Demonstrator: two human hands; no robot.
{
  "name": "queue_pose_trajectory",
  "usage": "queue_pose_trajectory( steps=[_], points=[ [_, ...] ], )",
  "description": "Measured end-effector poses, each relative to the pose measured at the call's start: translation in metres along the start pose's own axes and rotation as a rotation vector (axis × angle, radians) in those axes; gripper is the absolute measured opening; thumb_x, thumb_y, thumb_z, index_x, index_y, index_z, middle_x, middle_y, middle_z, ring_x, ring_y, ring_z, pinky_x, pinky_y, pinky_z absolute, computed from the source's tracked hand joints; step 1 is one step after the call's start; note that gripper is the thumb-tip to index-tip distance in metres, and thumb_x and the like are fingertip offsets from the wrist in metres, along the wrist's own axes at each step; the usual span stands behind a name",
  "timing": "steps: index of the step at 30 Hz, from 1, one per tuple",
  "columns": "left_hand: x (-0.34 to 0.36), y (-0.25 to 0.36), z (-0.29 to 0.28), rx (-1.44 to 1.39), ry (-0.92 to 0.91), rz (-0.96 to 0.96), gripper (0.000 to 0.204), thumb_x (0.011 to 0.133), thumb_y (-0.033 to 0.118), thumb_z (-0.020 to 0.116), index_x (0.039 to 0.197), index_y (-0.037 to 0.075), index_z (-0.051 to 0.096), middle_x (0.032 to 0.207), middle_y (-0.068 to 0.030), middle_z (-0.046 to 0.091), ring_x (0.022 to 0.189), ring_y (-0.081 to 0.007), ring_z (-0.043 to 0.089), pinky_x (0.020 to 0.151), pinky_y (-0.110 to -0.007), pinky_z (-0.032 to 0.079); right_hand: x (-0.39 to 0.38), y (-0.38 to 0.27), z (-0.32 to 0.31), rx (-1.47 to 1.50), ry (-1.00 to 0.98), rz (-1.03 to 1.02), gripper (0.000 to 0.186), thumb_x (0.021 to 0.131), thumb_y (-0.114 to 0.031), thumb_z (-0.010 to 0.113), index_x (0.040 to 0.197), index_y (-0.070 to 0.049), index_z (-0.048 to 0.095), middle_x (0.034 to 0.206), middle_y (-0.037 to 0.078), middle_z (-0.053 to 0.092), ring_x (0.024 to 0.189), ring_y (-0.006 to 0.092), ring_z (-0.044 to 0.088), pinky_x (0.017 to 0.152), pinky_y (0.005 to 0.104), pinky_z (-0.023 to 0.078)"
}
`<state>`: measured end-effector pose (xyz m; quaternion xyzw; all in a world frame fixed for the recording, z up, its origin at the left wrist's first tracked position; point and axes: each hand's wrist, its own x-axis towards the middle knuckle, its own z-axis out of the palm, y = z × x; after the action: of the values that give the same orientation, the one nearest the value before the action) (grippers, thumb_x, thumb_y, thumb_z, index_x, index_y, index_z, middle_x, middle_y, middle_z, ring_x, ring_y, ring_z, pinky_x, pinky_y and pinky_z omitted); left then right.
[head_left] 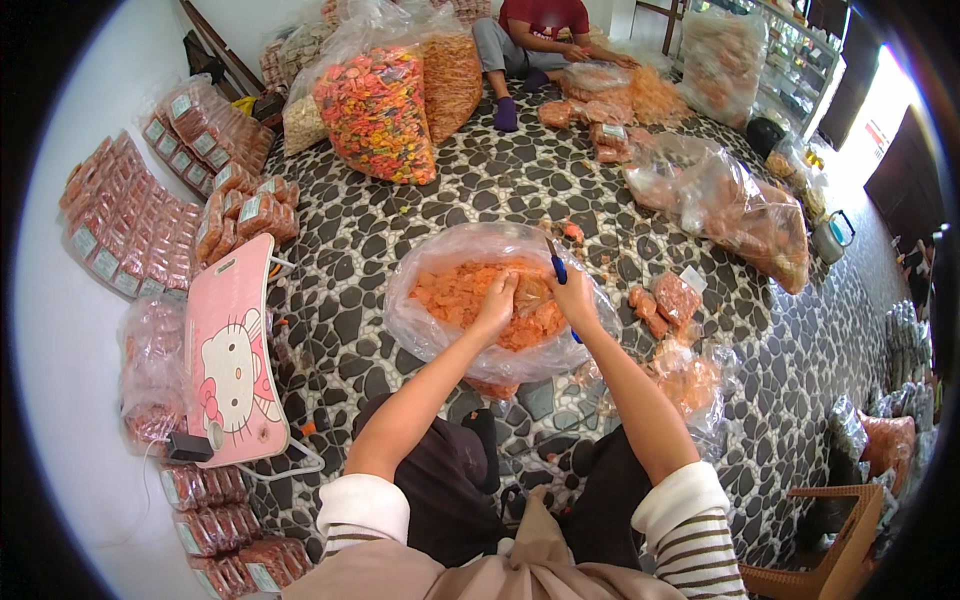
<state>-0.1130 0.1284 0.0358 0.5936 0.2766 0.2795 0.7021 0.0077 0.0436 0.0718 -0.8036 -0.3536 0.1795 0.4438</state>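
A large clear plastic bag (412, 250) lies spread in front of me, its mouth wide around a heap of thin orange chips (450, 285). Over the heap, my left hand (497, 298) is closed with its thumb up, at what looks like a small clear plastic bag (530, 293) between my hands. My right hand (574, 298) is wrapped round a blue-handled tool (560, 269) with a narrow dark tip pointing away from me; its exact kind is unclear. The fingertips of both hands are partly hidden. My right fingers are close to the small bag.
A pink folding table (222, 310) stands on edge at left, beside stacked packets (125, 215). Big filled bags (375, 115) stand at the back, near a seated person (540, 35). At right lie sealed packets (677, 298), a long filled bag (735, 205) and a brown chair (835, 545).
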Motion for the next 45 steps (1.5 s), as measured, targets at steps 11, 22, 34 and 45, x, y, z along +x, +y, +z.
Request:
queue_pose_trajectory(
  steps=[11, 22, 34, 45],
  points=[
    [-0.004, -0.001, -0.003, -0.320, 0.201, -0.222, 0.029, 0.092, 0.030, 0.039, 0.099, 0.006, 0.052, 0.091, -0.0033, 0.056, 0.078, -0.0120, 0.054, 0.062, -0.027, 0.044, -0.003, 0.008, 0.014, 0.454, -0.254, 0.120, 0.026, 0.080, -0.022, 0.058, 0.099, -0.004, 0.054, 0.071, 0.003, 0.053, 0.058, 0.0114, 0.051, 0.053, 0.0247, 0.042],
    [-0.007, 0.020, -0.009, -0.454, 0.207, -0.232, 0.023, 0.085, 0.018, 0.054, 0.099, 0.000, 0.052, 0.089, -0.0072, 0.053, 0.074, -0.0156, 0.054, 0.070, -0.026, 0.052, 0.007, 0.007, 0.014, 0.164, -0.037, -0.081, 0.015, 0.076, -0.007, 0.059, 0.089, -0.001, 0.056, 0.064, 0.005, 0.059, 0.049, 0.0113, 0.054, 0.047, 0.0243, 0.043],
    [0.003, 0.010, -0.023, -0.291, 0.187, -0.140, 0.026, 0.083, 0.016, 0.057, 0.102, 0.001, 0.048, 0.093, -0.0038, 0.054, 0.080, -0.0138, 0.054, 0.076, -0.026, 0.048, 0.005, -0.009, 0.022, 0.246, -0.043, -0.105, 0.031, 0.071, -0.015, 0.068, 0.095, 0.000, 0.055, 0.070, 0.003, 0.058, 0.052, 0.0078, 0.049, 0.046, 0.0222, 0.038],
    [0.001, 0.022, -0.022, -0.130, 0.216, -0.094, 0.033, 0.076, 0.022, 0.066, 0.100, 0.003, 0.053, 0.088, -0.0057, 0.057, 0.074, -0.0114, 0.056, 0.065, -0.025, 0.049, 0.013, -0.003, 0.017, 0.390, -0.069, 0.121, 0.021, 0.074, -0.015, 0.066, 0.085, 0.001, 0.058, 0.060, 0.002, 0.053, 0.048, 0.0081, 0.047, 0.042, 0.0213, 0.036]
  ],
)
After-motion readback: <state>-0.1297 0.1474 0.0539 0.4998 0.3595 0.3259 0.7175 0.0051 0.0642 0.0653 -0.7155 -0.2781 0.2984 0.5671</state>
